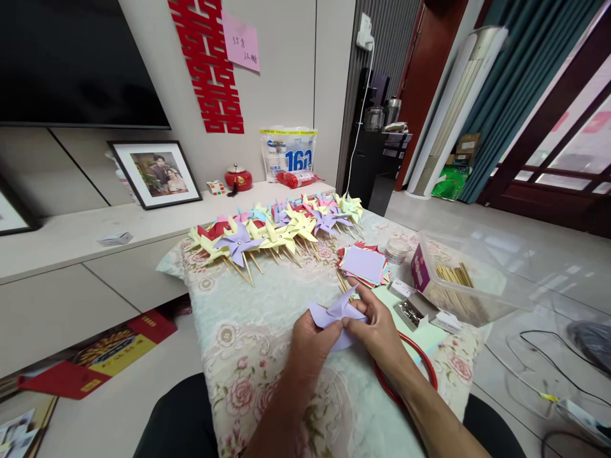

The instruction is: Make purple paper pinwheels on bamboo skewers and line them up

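Both the left hand (310, 343) and the right hand (377, 327) pinch a half-folded lilac paper pinwheel (337, 315) together above the floral cloth-covered table (267, 331), near a stack of coloured paper squares (363, 264).

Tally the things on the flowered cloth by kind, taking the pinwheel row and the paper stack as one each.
Finished pinwheel row: 1
Paper square stack: 1
Clear stick box: 1
Small round jar: 1
Small open box: 1
Purple pinwheel held by left hand and right hand: 1
Total: 6
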Available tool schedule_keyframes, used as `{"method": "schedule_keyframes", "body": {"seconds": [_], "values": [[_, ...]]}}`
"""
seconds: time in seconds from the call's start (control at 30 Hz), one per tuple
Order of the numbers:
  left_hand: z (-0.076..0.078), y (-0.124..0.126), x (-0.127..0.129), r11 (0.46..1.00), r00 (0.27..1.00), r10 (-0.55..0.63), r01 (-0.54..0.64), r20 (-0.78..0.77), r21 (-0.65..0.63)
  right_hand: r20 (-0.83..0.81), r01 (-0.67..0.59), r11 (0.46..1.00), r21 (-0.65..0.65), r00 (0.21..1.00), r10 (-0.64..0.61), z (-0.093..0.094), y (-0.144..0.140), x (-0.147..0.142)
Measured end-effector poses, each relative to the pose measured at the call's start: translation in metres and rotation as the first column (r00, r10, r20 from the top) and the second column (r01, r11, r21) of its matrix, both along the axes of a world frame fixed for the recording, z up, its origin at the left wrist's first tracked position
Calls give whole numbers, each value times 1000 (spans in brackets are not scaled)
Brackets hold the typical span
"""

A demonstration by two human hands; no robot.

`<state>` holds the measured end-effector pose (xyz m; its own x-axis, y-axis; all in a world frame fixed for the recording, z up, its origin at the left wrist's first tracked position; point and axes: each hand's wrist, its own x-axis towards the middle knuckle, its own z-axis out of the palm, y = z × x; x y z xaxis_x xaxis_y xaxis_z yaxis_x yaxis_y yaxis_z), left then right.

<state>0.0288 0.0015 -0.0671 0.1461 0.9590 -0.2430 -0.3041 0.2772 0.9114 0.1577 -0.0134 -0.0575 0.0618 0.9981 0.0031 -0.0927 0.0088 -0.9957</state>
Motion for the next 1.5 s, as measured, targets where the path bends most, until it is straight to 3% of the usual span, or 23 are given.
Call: {"method": "schedule_keyframes", "body": {"seconds": [0.3,0.47,0.6,0.73,0.9,1.07,1.5], "values": [[5,-4,-9,999,998,-31,32,-48,11,-69,-92,995,-41,994,89,-7,1,0],[-1,0,-17,999,999,-27,28,21,-23,-54,-75,996,42,996,77,-3,2,9],[-2,3,-27,999,995,-12,17,99,-50,69,-7,988,154,998,-3,3,1,18],[4,4,-35,998,987,-31,41,156,-57,241,-139,941,308,968,65,10,-2,23],[9,2,-37,994,980,-90,101,179,-50,404,-329,908,259,891,208,19,-6,23],[8,2,-38,994,984,-79,89,162,-55,537,-442,862,247,803,258,21,-5,26],[-7,6,-38,996,992,-73,78,104,-38,674,-471,833,290,719,173,17,-3,24]]}}
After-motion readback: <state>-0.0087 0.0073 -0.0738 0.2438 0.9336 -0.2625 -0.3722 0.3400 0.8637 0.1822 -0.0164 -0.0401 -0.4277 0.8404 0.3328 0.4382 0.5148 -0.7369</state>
